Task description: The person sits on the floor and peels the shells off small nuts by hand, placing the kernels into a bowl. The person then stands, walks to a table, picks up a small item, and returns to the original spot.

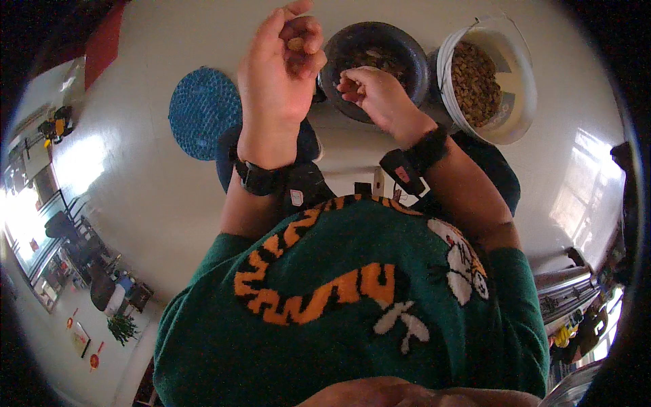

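My left hand [279, 76] is raised, palm turned up, with its fingers curled around a small brown lump [295, 44]. To its right, my right hand [379, 94] hangs over the near part of a round dark basin [416, 76]. Its fingers are bent in towards the thumb, and whatever may be between them is hidden. Dark and pale bits [374, 55] lie in the bottom of the basin, too dim to identify. Beside the basin stands a white plastic bucket [521, 109] with many small brown chunks [473, 81] in it.
A round blue textured item [204, 113], perhaps a stool top, is left of my left hand. The bucket's thin handle [524, 38] rises at its far side. Pale floor [168, 203] surrounds these things. Farther left, a plant [122, 328] and furniture stand by a bright window.
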Demonstrator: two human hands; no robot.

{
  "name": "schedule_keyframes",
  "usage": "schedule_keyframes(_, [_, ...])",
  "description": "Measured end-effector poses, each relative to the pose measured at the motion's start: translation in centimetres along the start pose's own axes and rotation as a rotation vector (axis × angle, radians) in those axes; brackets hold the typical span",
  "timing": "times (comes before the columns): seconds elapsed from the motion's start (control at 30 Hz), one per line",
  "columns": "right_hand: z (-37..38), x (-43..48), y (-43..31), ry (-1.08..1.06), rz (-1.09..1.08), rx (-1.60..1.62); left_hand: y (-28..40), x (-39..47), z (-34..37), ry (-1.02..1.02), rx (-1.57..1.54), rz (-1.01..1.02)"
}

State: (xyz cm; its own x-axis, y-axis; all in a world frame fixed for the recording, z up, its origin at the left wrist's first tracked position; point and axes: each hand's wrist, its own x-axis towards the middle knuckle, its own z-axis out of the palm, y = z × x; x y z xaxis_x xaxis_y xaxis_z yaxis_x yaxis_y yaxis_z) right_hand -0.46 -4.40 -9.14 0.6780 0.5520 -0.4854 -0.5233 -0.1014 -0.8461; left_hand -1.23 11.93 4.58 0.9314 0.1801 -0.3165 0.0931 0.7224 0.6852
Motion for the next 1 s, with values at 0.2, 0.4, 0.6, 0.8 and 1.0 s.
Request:
schedule_keyframes(0.2, [5.4, 4.8, 0.8, -0.107, -0.404, 0.188, 0.5, -0.2, -1.2, -0.069, -0.068, 0.010])
schedule_keyframes(0.4, [4.0, 4.9, -3.7, 0.050, -0.559, -0.126, 0.8, -0.4, -1.8, -0.097, -0.032, -0.002])
schedule_keyframes(0.6, [2.9, -2.4, -11.0, 0.248, -0.670, -0.128, 0.9, -0.7, 0.0, 0.036, 0.207, -0.011])
schedule_keyframes(0.8, [2.4, -3.7, -12.7, 0.210, -1.049, -0.782, 0.0, -1.2, 2.1, 0.097, 0.314, -0.127])
schedule_keyframes(1.0, [1.1, -5.3, -12.6, 0.244, -0.903, -0.700, -1.8, -1.1, 2.1, 0.043, 0.282, -0.069])
